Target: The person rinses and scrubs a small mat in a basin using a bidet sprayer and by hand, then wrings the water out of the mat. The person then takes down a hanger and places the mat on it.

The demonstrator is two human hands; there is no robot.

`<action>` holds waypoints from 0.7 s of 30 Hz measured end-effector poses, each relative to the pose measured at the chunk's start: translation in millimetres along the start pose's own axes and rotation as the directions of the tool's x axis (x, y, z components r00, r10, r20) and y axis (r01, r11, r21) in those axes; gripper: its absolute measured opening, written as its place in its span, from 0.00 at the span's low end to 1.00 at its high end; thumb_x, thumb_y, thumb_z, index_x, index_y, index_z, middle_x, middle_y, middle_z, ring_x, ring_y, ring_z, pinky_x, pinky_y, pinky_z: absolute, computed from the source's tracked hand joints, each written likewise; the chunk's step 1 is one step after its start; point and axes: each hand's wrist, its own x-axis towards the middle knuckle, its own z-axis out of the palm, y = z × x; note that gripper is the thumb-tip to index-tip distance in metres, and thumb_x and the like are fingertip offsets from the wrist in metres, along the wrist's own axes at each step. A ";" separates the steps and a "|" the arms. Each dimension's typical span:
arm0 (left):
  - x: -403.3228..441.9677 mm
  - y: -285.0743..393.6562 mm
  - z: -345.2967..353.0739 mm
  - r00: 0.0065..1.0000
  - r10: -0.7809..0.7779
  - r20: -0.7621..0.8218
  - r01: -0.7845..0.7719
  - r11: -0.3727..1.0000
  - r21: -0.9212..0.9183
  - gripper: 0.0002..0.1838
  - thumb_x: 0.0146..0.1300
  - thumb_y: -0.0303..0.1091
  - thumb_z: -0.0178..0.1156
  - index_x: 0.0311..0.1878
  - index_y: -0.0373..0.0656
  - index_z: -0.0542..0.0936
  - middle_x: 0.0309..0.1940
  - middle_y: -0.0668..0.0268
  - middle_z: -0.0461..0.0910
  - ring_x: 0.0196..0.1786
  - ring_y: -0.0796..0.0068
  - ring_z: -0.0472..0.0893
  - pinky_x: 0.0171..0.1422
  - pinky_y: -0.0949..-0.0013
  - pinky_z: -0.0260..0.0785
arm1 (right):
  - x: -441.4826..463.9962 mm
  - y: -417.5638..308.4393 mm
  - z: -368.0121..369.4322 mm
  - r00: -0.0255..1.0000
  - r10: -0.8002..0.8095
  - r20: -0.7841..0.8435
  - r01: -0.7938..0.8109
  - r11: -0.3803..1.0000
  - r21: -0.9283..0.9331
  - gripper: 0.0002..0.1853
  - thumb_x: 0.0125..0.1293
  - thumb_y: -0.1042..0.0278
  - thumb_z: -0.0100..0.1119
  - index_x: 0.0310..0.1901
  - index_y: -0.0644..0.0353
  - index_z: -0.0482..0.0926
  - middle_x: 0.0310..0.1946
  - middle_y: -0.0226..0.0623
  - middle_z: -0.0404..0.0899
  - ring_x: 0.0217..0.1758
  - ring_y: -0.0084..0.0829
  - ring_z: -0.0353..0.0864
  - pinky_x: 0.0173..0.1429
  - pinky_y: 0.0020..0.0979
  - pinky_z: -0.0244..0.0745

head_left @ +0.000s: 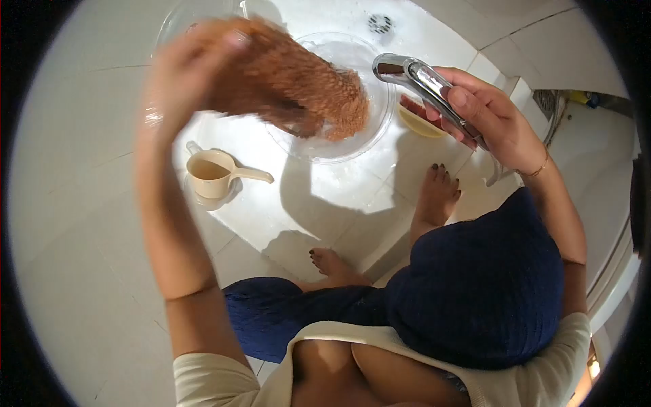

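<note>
My left hand (186,78), blurred by motion, is closed on one end of a shaggy reddish-brown cloth or mat (271,78). The cloth stretches to the right, and its far end hangs over a clear round basin (380,132) with water in it. My right hand (485,112) is wrapped round a chrome shower head (424,81), which points to the upper left, toward the basin. No water stream can be made out from it. Below my right hand's fingers, a yellowish brush with reddish bristles (420,122) lies on the floor.
A beige dipper (209,173) with a handle stands left of the basin. A floor drain (380,24) is at the top. Another clear container (178,24) shows partly behind the cloth. My bare feet (434,197) are below the basin, with a raised ledge between them.
</note>
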 end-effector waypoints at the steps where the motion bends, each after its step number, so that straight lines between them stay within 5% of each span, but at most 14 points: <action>1: 10.2 -36.8 38.6 0.995 0.045 0.085 -0.043 0.999 -0.016 0.18 0.61 0.48 0.56 0.45 0.44 0.79 0.34 0.60 0.81 0.38 0.72 0.79 0.45 0.70 0.69 | 0.3 1.7 -0.5 1.000 0.004 0.002 -0.004 1.000 -0.005 0.23 0.69 0.52 0.44 0.58 0.59 0.69 0.31 0.22 0.74 0.24 0.10 0.63 0.24 0.13 0.59; 3: 17.9 -105.0 127.9 0.926 -0.223 0.306 0.268 0.957 -0.113 0.15 0.59 0.43 0.58 0.48 0.48 0.77 0.32 0.59 0.81 0.40 0.64 0.80 0.47 0.64 0.69 | 0.0 6.5 -1.3 1.000 0.028 0.002 -0.028 1.000 -0.004 0.23 0.69 0.52 0.44 0.57 0.60 0.69 0.31 0.22 0.74 0.24 0.11 0.63 0.24 0.13 0.59; 4: 17.7 -142.8 171.2 0.936 -0.112 0.335 0.119 0.993 0.001 0.14 0.58 0.39 0.58 0.46 0.46 0.76 0.35 0.54 0.78 0.42 0.58 0.79 0.48 0.61 0.70 | -0.5 7.8 -1.6 1.000 0.028 0.005 -0.028 1.000 -0.013 0.23 0.69 0.52 0.44 0.57 0.60 0.69 0.31 0.22 0.74 0.24 0.11 0.63 0.24 0.13 0.59; 5: 6.9 -143.5 203.4 0.941 -0.147 0.305 0.060 0.959 0.276 0.15 0.56 0.35 0.58 0.47 0.46 0.73 0.43 0.49 0.73 0.46 0.52 0.77 0.49 0.54 0.69 | -1.8 9.6 -0.8 0.999 0.038 -0.006 -0.038 0.999 -0.009 0.23 0.69 0.52 0.44 0.57 0.60 0.69 0.31 0.23 0.74 0.24 0.11 0.63 0.24 0.13 0.59; 6: -10.2 -150.0 231.5 0.974 -0.190 0.124 0.151 0.951 0.270 0.16 0.58 0.36 0.54 0.51 0.48 0.69 0.49 0.47 0.68 0.49 0.49 0.74 0.50 0.48 0.67 | -2.2 11.4 -0.5 0.999 0.050 -0.017 -0.050 0.999 -0.004 0.23 0.69 0.52 0.44 0.58 0.60 0.68 0.31 0.23 0.74 0.24 0.11 0.63 0.24 0.13 0.60; 9: -12.3 -158.3 242.7 0.942 -0.319 0.101 0.282 0.919 0.278 0.16 0.61 0.39 0.50 0.51 0.49 0.68 0.50 0.48 0.67 0.50 0.51 0.74 0.50 0.47 0.66 | 9.5 13.3 2.1 0.991 0.130 -0.020 -0.129 0.991 0.039 0.24 0.69 0.53 0.45 0.59 0.61 0.67 0.31 0.24 0.74 0.24 0.11 0.63 0.24 0.14 0.60; 10: -4.0 -172.7 234.9 0.924 -0.361 0.126 0.342 0.927 0.155 0.14 0.62 0.41 0.46 0.50 0.49 0.69 0.49 0.49 0.68 0.50 0.51 0.73 0.51 0.49 0.66 | 11.2 12.8 3.7 0.991 0.130 -0.012 -0.130 0.991 0.030 0.24 0.69 0.53 0.45 0.59 0.61 0.67 0.31 0.24 0.74 0.24 0.11 0.63 0.24 0.14 0.60; 11: 1.1 -183.0 231.3 0.922 -0.386 -0.033 0.382 0.890 0.249 0.15 0.60 0.37 0.49 0.49 0.47 0.68 0.48 0.49 0.68 0.49 0.51 0.73 0.50 0.50 0.66 | 11.3 12.8 4.8 0.989 0.150 -0.008 -0.150 0.989 0.012 0.24 0.69 0.53 0.45 0.59 0.61 0.67 0.31 0.24 0.74 0.25 0.11 0.63 0.24 0.14 0.60; 13: 6.3 -173.6 213.4 0.855 -0.228 -0.466 0.336 0.928 0.162 0.16 0.53 0.32 0.53 0.47 0.44 0.71 0.45 0.50 0.71 0.47 0.52 0.73 0.49 0.51 0.66 | 10.6 11.9 3.8 0.986 0.164 -0.018 -0.164 0.986 -0.001 0.24 0.69 0.54 0.45 0.59 0.61 0.67 0.31 0.24 0.74 0.25 0.11 0.63 0.25 0.14 0.60; 14: 4.5 -163.4 207.4 0.860 -0.228 -0.457 0.337 0.926 0.172 0.16 0.53 0.32 0.53 0.47 0.44 0.71 0.45 0.50 0.71 0.47 0.52 0.73 0.49 0.51 0.66 | 8.4 10.2 4.3 0.987 0.158 0.001 -0.158 0.987 0.010 0.23 0.69 0.54 0.46 0.59 0.62 0.67 0.31 0.24 0.74 0.25 0.11 0.63 0.25 0.14 0.61; 16: -4.4 -114.4 199.1 0.935 0.125 -0.332 -0.005 0.941 0.338 0.16 0.46 0.28 0.54 0.42 0.44 0.76 0.42 0.53 0.74 0.46 0.54 0.73 0.48 0.52 0.65 | 2.7 3.7 5.2 0.980 0.195 0.048 -0.196 0.981 0.011 0.23 0.69 0.55 0.47 0.58 0.62 0.68 0.30 0.24 0.73 0.25 0.12 0.63 0.26 0.15 0.62; 17: -7.6 -95.5 208.2 0.984 0.119 -0.136 -0.082 0.966 0.247 0.16 0.43 0.26 0.54 0.38 0.45 0.80 0.40 0.58 0.77 0.47 0.56 0.73 0.50 0.56 0.65 | 0.7 4.3 6.1 0.980 0.189 0.056 -0.190 0.982 0.011 0.23 0.69 0.55 0.47 0.58 0.62 0.68 0.30 0.24 0.73 0.25 0.12 0.63 0.26 0.15 0.62; 18: -16.5 -98.8 234.8 0.950 0.309 -0.032 -0.272 0.878 0.394 0.14 0.47 0.30 0.55 0.39 0.48 0.82 0.49 0.61 0.74 0.53 0.58 0.70 0.55 0.55 0.63 | -2.0 4.6 7.9 0.981 0.174 0.084 -0.178 0.983 0.043 0.23 0.69 0.55 0.47 0.58 0.61 0.68 0.30 0.24 0.73 0.25 0.12 0.63 0.26 0.16 0.62; 21: -22.5 -108.0 283.6 0.944 0.330 0.022 -0.282 0.766 0.577 0.16 0.54 0.41 0.56 0.48 0.61 0.77 0.61 0.65 0.63 0.63 0.55 0.61 0.58 0.45 0.60 | -0.3 -1.2 13.1 0.988 0.111 0.109 -0.117 0.992 0.050 0.23 0.69 0.55 0.47 0.59 0.61 0.68 0.30 0.24 0.72 0.25 0.12 0.63 0.28 0.16 0.62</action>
